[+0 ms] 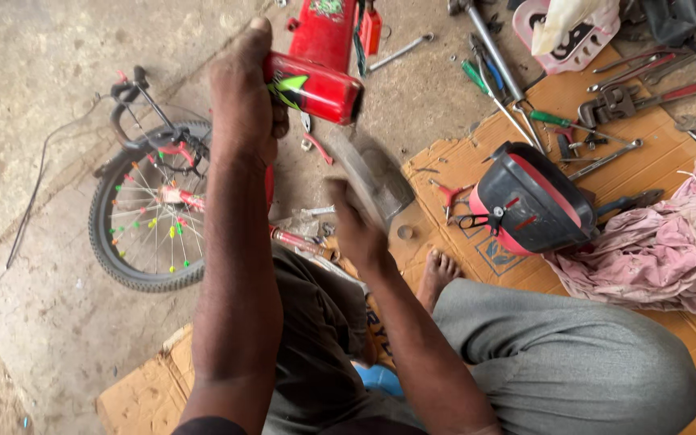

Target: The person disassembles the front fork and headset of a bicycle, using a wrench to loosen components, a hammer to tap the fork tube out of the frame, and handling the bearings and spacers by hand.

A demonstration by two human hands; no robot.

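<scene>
My left hand point(243, 97) grips a red bicycle frame tube point(316, 87) with a green and black sticker, holding it up in front of me. My right hand point(354, 225) is closed on a grey, motion-blurred flat tool point(376, 177), maybe a file or a worn sheet, just below the tube's open end. More of the red frame point(324, 28) runs away from me at the top. I sit on cardboard with my bare foot point(437, 274) forward.
A small bicycle wheel point(151, 213) with coloured spoke beads and handlebars lies at left on the concrete floor. A red-and-black basket point(529, 201), wrenches, screwdrivers point(553, 121) and pliers lie on cardboard point(461, 161) at right, beside a pink rag point(662, 242).
</scene>
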